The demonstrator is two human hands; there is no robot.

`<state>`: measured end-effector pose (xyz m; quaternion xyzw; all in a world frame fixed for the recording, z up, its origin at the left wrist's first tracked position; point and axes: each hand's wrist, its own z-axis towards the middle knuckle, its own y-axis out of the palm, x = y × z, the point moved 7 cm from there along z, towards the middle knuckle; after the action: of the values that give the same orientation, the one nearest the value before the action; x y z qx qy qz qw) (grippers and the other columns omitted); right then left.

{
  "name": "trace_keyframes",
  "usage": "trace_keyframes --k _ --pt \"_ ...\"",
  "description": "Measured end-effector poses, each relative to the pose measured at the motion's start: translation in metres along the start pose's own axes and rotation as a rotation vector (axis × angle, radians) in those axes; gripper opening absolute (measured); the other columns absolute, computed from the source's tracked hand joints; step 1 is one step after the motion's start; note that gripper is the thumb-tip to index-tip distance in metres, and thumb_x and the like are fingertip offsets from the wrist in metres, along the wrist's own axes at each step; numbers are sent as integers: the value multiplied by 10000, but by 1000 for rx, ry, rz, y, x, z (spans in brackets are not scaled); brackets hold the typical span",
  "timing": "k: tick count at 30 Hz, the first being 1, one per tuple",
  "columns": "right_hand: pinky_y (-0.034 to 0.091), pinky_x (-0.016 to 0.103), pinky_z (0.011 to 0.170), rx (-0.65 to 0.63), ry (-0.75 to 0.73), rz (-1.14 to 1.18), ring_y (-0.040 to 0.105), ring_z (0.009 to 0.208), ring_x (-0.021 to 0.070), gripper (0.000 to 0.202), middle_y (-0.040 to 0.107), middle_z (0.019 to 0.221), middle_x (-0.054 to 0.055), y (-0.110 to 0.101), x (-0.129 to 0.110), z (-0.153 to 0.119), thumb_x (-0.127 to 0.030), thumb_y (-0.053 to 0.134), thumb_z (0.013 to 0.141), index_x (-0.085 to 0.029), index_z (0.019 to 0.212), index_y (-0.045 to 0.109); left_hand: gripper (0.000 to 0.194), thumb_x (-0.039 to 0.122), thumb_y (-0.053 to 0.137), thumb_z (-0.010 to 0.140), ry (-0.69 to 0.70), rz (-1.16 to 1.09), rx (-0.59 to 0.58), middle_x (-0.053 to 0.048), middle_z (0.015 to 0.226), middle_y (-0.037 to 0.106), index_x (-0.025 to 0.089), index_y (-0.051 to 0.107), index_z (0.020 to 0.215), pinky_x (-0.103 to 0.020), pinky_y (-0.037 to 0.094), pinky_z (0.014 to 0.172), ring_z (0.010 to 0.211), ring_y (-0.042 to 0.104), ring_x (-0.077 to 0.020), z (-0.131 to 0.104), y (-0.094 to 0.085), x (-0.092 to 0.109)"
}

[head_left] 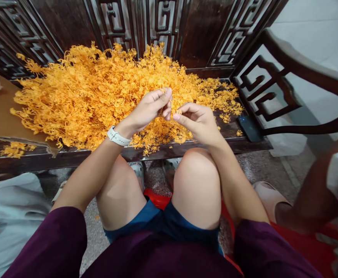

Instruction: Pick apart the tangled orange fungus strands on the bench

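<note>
A large heap of orange-yellow, spidery plastic-looking flower pieces (99, 96) lies on a dark wooden bench (169, 150). Just above its front part, my left hand (153, 106) is closed in a pinch, thumb pressed to the fingers; what it holds, if anything, cannot be made out against the heap. To the right and slightly nearer to me, my right hand (199, 119) pinches a small orange-yellow flower piece (178, 112) between thumb and forefinger. The fingertips of both hands are close together but apart. A white watch (118, 136) is on my left wrist.
Behind the heap rises the bench's carved dark back (206, 34), with a curved armrest (316, 73) at right. A phone (249, 128) lies near the bench's right end. Cardboard (6, 112) stands at left. Other people sit close on both sides, a light garment (15, 204) showing at left.
</note>
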<state>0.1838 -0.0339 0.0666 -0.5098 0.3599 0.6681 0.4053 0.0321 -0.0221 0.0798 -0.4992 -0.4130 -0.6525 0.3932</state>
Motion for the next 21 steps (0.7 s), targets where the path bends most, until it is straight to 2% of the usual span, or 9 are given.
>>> trace_keyframes --k 4,7,9,11,14,17,21 --pt "501 298 705 143 -110 -46 542 734 147 390 640 788 -6 -16 -5 3 -558 942 872 -237 811 729 505 693 680 1011 54 59 13 77 603 408 227 603 832 -267 441 617 546 471 -75 0 -5 6" --pt "474 303 652 140 -84 -46 505 709 159 456 600 762 6 -15 -6 4 -639 908 875 -239 797 702 502 719 760 939 64 170 -24 76 599 387 230 672 862 -296 297 556 527 362 -79 -2 -1 8" --pt "446 298 611 122 -67 -43 476 691 159 492 548 741 4 -12 -6 4 -670 892 876 -238 783 675 460 660 889 845 75 263 -40 83 595 360 233 720 875 -312 215 560 538 283 -82 -4 3 9" --pt "415 294 576 113 -46 -18 433 660 153 515 482 722 -5 -9 -6 3 -677 883 880 -238 769 637 422 579 979 759 108 359 -19 85 585 335 233 746 826 -320 183 580 559 251 -87 -4 5 11" --pt "406 294 570 115 -6 47 404 646 151 538 446 722 -10 -8 -5 2 -688 873 881 -243 762 596 394 567 971 765 129 438 -15 82 558 311 228 771 757 -325 175 600 559 245 -91 -5 6 12" --pt "448 303 618 77 41 108 449 682 161 546 494 741 0 -6 -4 2 -693 906 836 -242 758 610 402 603 939 796 72 443 -136 82 531 314 218 825 795 -323 166 598 541 214 -80 -6 7 8" --pt "472 300 646 -96 103 198 495 681 156 481 557 739 7 6 -5 -4 -628 907 864 -222 788 661 416 618 938 786 18 319 -334 42 591 483 215 842 824 -301 288 600 572 352 -89 -10 12 6"
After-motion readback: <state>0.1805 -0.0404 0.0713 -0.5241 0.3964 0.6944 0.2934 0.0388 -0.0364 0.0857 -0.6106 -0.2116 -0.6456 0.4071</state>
